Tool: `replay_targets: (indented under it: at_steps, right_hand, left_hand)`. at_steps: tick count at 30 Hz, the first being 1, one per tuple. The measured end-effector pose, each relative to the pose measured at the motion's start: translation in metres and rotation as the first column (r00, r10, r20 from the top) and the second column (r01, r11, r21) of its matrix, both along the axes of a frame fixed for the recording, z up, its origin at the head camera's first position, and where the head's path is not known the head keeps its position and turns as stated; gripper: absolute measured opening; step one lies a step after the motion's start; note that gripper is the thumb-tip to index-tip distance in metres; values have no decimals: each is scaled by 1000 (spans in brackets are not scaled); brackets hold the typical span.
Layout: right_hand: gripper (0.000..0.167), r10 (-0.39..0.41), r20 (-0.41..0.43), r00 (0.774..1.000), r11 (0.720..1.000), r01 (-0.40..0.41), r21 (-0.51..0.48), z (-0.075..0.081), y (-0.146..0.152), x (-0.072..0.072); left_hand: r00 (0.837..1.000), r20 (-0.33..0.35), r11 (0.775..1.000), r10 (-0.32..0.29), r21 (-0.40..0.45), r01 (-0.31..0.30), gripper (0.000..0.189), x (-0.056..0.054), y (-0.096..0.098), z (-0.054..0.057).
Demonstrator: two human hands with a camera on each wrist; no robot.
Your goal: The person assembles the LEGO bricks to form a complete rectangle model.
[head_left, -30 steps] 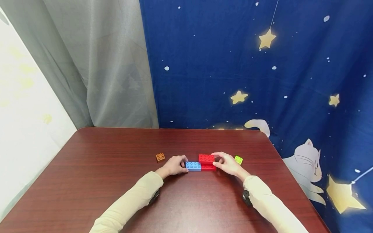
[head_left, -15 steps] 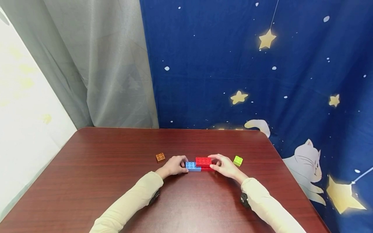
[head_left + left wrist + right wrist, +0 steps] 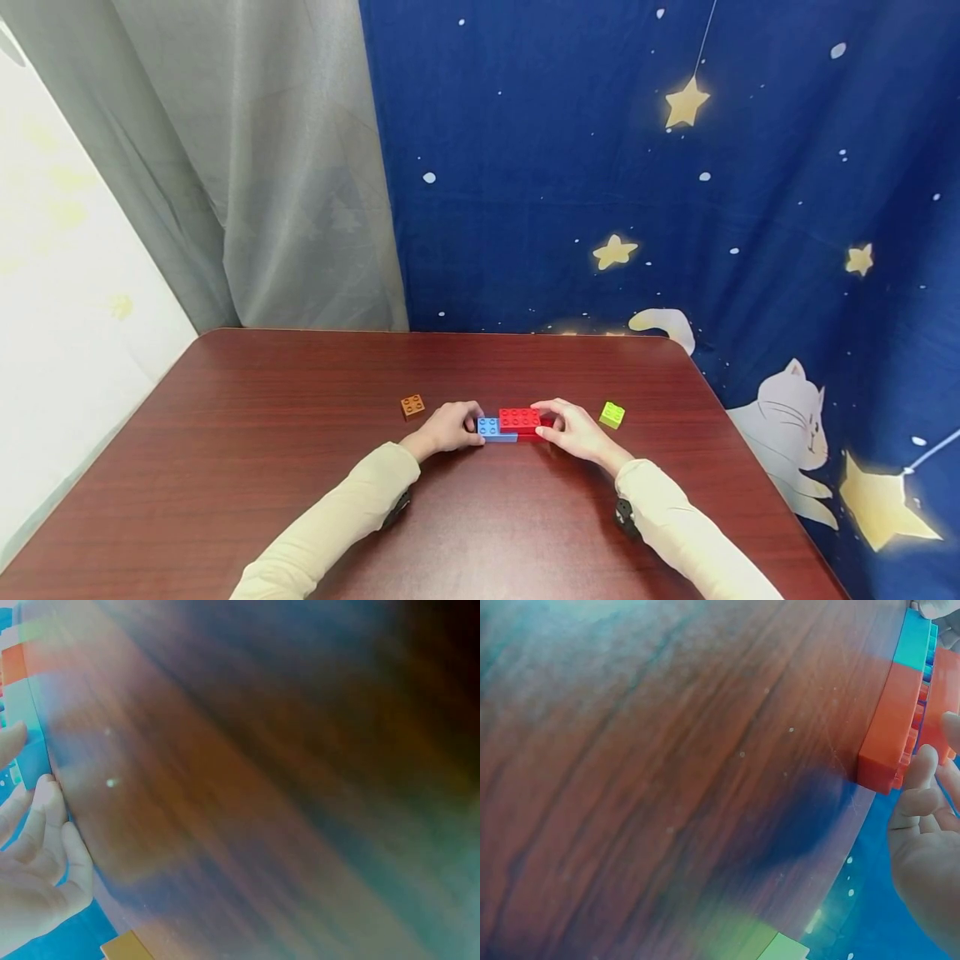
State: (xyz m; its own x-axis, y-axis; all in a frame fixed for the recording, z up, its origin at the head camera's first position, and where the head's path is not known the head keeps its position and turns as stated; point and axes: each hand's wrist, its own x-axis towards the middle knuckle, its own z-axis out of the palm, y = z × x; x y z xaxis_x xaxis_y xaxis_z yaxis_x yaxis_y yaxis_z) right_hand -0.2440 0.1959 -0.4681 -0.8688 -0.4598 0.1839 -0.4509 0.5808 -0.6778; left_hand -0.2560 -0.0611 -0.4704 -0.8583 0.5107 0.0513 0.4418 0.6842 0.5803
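Observation:
A blue building brick [image 3: 487, 429] and a red building brick [image 3: 891, 727] lie end to end on the table. My left hand [image 3: 448, 426] pinches the blue brick at its left end, thumb in front and fingers behind. With thumb and fingers, my right hand [image 3: 579, 432] grips a second red brick [image 3: 519, 418] by its right end. This upper brick spans the joint, over part of the blue one and most of the lower red one. In the right wrist view, studs show between the upper brick [image 3: 939, 697] and the row below.
On the brown table [image 3: 315, 483], a small orange-brown brick [image 3: 412, 405] lies to the left of my left hand. A small lime-green brick [image 3: 612, 414] sits right of my right hand. Behind the table hang a grey curtain [image 3: 307, 167] and a blue starry one [image 3: 525, 125].
My right hand has moved left and slightly down with the upper red brick, from over the lower red brick to across the joint. The left hand stays on the blue brick.

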Motion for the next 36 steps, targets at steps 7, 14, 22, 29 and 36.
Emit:
replay_targets:
  at_steps: [7,14,22,29,36]
  right_hand:
    - [39,16,-8,1000,1000,-16,-9,0,0,0]
    - [39,22,-29,999,1000,-22,-4,-3,0,-1]
    - [39,31,-33,999,999,-31,-4,-2,1,-2]
    - [38,22,-25,999,1000,-22,4,-2,1,-2]
    - [39,23,-21,1000,1000,-23,-6,-2,1,-2]
  left_hand:
    - [1000,-14,1000,-6,8,6,31,1,0,0]
    - [1000,2,1000,-2,9,2,31,0,0,0]
    - [1000,4,1000,-19,6,19,36,-2,-1,-2]
    - [994,-105,997,34,-70,-42,45,2,0,1]
    - [969,-248,1000,5,-28,-12,40,6,13,7]
